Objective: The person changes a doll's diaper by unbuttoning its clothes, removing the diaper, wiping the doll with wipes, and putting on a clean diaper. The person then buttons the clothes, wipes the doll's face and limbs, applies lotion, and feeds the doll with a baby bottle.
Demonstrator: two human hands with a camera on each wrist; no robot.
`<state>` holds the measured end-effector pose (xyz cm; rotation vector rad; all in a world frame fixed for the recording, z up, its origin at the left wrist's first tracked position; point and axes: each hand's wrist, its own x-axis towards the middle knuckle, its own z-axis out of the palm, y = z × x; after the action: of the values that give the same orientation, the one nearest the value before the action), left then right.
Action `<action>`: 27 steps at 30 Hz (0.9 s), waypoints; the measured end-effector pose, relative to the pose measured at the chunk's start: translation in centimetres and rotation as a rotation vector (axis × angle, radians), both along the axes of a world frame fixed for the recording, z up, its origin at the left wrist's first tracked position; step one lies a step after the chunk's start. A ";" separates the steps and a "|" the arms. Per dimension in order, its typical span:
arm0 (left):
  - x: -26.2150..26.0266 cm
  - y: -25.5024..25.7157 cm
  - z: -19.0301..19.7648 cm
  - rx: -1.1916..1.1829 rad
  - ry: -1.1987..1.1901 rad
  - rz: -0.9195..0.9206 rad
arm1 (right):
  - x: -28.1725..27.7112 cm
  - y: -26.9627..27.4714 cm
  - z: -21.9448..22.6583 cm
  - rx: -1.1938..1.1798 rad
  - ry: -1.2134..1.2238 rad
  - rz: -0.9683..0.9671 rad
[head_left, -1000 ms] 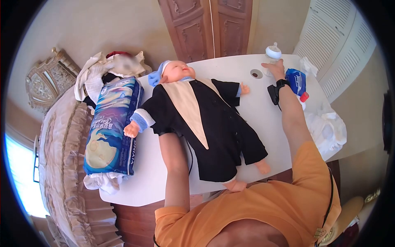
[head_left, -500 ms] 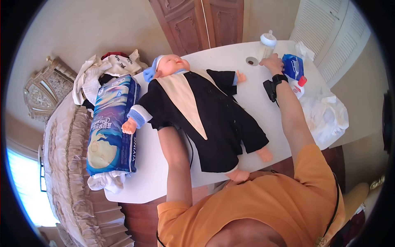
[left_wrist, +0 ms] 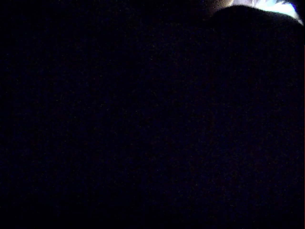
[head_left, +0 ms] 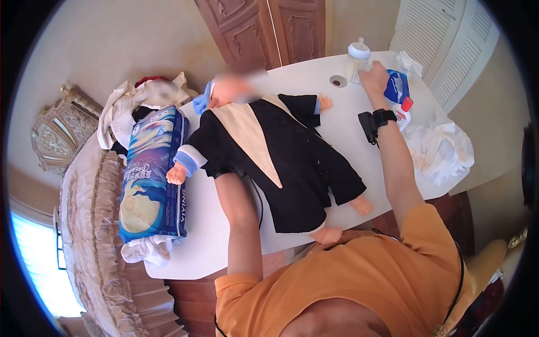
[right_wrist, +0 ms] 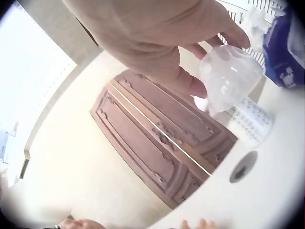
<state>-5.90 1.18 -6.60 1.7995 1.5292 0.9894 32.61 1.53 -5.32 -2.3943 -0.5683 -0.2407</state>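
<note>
A baby bottle (head_left: 357, 60) with a white collar and teat stands upright near the far edge of the white table. My right hand (head_left: 375, 80) is just right of it. In the right wrist view, the thumb and fingers are spread apart around the bottle's pale rounded top (right_wrist: 231, 78), with the marked clear body below. A baby doll (head_left: 292, 163) lies on its back in a black and cream outfit and a blue and white hat. My left forearm (head_left: 238, 213) runs in beneath the doll's side, which hides the left hand. The left wrist view is nearly black.
A blue diaper pack (head_left: 152, 174) lies at the left, with clothes (head_left: 132, 104) heaped behind it. To the right are a blue packet (head_left: 396, 87), a red-capped white bottle (head_left: 402, 112) and a crumpled white plastic bag (head_left: 441, 149). A round hole (head_left: 338, 81) pierces the tabletop.
The right hand has let go of the baby bottle and moved off to its right. The bottle now stands slightly nearer the table hole. The left arm stays beneath the doll.
</note>
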 end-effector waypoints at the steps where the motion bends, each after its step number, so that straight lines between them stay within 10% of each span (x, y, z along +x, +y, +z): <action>1: 0.1 -0.2 0.2 -0.006 0.016 -0.002 | 0.2 0.0 1.1 0.183 -0.110 0.007; 7: 0.0 -1.5 1.8 -0.041 0.132 -0.020 | 4.8 4.2 4.5 0.900 -0.214 0.086; 27: 0.4 -1.0 2.5 -0.091 0.068 -0.026 | 8.7 4.5 3.4 0.674 -0.211 0.260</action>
<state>-5.47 0.16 -4.14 1.8003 1.5625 0.8404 41.33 5.98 -1.89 -1.6382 -0.7469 -0.4867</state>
